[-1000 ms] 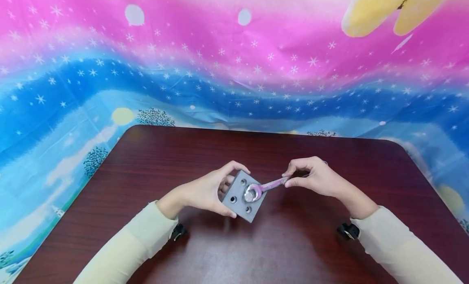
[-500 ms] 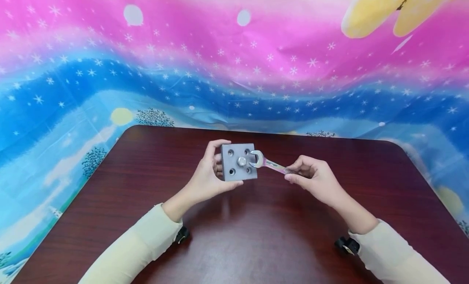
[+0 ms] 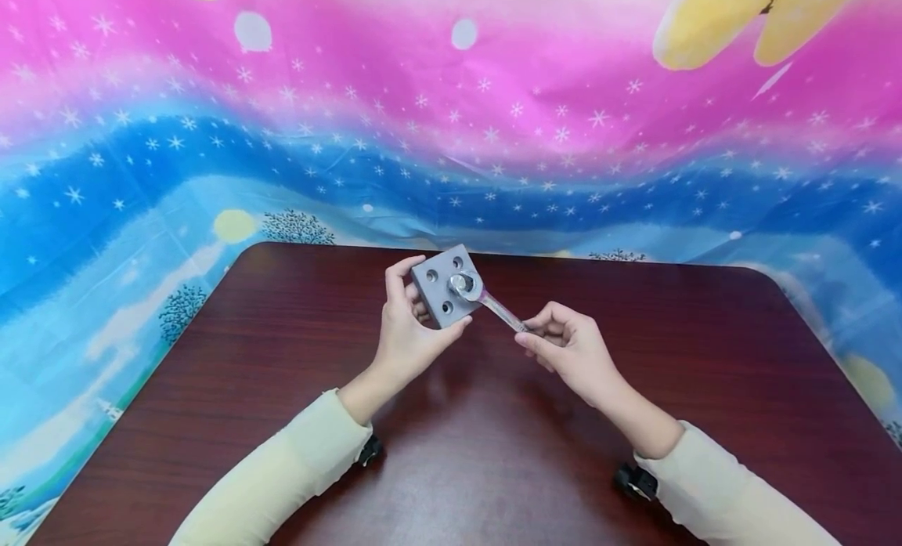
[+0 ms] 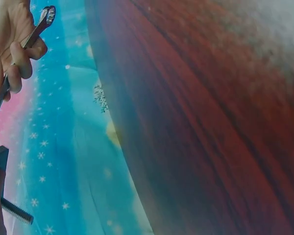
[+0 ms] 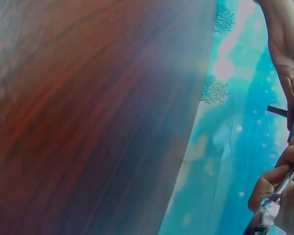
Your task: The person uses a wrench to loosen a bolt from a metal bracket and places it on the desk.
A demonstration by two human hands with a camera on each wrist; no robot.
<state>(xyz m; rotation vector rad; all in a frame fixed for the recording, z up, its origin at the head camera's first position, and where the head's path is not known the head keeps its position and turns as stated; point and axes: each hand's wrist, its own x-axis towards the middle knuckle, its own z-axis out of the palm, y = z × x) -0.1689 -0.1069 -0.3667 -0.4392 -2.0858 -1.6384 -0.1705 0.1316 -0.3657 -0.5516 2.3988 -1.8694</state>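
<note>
My left hand grips a grey square metal plate by its edges, raised and facing me. Holes show near its corners, and a bolt head sits at its centre. From the plate's back the bolt's threaded shank sticks out. In my right hand a combination wrench is pinched near one end between thumb and fingers. Its open-end jaw lies around the bolt head, its handle slanting down to the right. The wrench's other end, a ring, shows beyond the right hand in the left wrist view.
Below the hands lies a dark red-brown wooden tabletop with rounded far corners. Behind it hangs a pink and blue cloth with snowflakes. Black wrist cameras are strapped under both sleeves.
Half a second ago the wrench jaw was off the bolt head and the plate stood square. Now the plate is turned and higher, the jaw is around the head, and my right hand has come leftward.
</note>
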